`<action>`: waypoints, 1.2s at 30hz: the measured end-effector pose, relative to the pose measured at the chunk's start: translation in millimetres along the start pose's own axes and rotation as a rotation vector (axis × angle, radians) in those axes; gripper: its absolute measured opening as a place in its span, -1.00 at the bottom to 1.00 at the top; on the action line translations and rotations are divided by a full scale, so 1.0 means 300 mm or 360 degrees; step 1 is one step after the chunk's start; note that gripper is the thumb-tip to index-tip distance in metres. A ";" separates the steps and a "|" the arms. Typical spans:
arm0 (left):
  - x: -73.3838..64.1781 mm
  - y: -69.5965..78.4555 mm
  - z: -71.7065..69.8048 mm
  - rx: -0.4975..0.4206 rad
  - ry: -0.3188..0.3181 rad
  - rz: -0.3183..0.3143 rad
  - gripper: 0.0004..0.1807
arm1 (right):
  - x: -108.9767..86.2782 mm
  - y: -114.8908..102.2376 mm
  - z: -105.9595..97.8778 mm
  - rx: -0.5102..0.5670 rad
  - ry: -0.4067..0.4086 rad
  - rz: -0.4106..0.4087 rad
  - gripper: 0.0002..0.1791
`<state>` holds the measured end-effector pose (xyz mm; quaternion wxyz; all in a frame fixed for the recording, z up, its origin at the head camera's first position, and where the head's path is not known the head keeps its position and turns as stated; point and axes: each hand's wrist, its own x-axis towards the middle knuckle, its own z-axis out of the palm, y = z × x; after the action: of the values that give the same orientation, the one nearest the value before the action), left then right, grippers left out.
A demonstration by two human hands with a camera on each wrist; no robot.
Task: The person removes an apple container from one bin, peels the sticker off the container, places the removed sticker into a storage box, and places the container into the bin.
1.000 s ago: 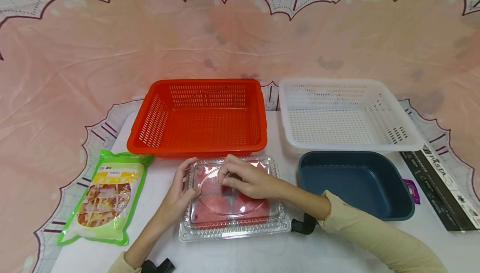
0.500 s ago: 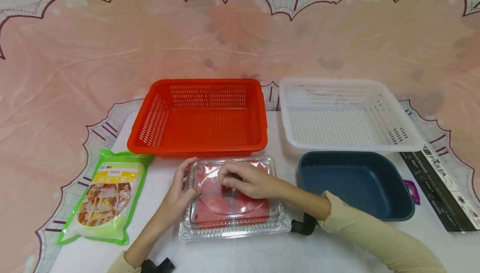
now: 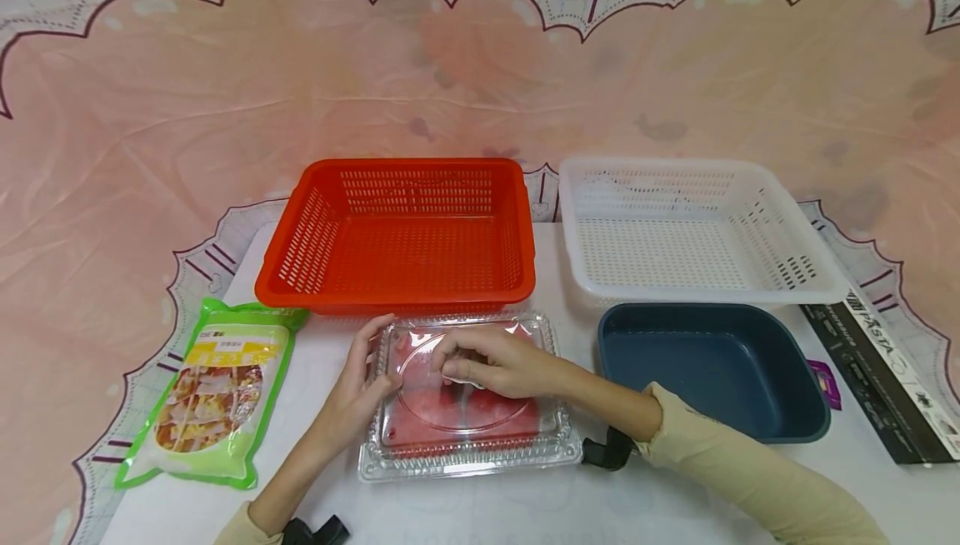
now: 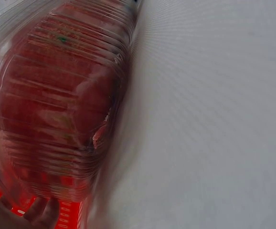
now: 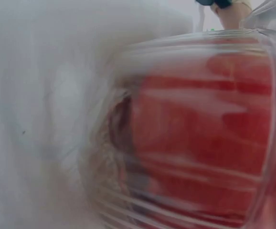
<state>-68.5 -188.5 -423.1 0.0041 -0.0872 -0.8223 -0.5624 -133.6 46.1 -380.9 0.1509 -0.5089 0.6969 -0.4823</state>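
Showing "ASTA" on a black-and-white box [image 3: 881, 378]; gripping the ribbed clear-plastic container [image 3: 468, 438], near the red perforated basket [image 3: 416, 260], with the left hand [image 3: 358, 395]; holding the right hand [image 3: 508, 364] curled over it, leaving any pinch unclear.

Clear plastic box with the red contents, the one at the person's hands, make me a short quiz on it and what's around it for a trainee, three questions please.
1. True or false: a green-edged rectangular plastic pouch lies left of the clear rectangular plastic box.
2. Which stands directly beyond the box, as seen by the person?
A. White perforated plastic basket
B. Red perforated plastic basket
C. Dark blue rectangular plastic tray
3. Short answer: where are the left hand and right hand?

Key:
1. True.
2. B.
3. Left hand at the box's left side; right hand over its top, fingers curled.
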 end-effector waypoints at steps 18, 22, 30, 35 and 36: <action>-0.003 -0.003 0.000 -0.0030 -0.0004 -0.0049 -0.22 | -0.222 -0.073 -0.194 -0.0058 -0.0087 0.0172 -0.90; -0.004 -0.002 -0.001 -0.0035 -0.0010 -0.0054 -0.23 | -0.294 -0.075 -0.256 -0.0142 -0.0071 0.0232 -0.88; -0.002 0.006 -0.001 -0.0043 -0.0010 -0.0052 -0.24 | -0.416 -0.035 -0.353 -0.0227 -0.0147 0.0474 -0.91; -0.003 0.009 -0.001 -0.0017 0.0003 -0.0029 -0.24 | -0.466 0.005 -0.378 -0.0251 -0.0226 0.0555 -0.91; -0.003 0.010 -0.001 -0.0016 0.0003 -0.0029 -0.24 | -0.472 0.011 -0.382 -0.0260 -0.0244 0.0563 -0.91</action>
<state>-67.1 -187.9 -420.4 -0.0008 -0.0793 -0.8201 -0.5667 -154.0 226.5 -367.4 0.2441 -0.4243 0.7987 -0.3500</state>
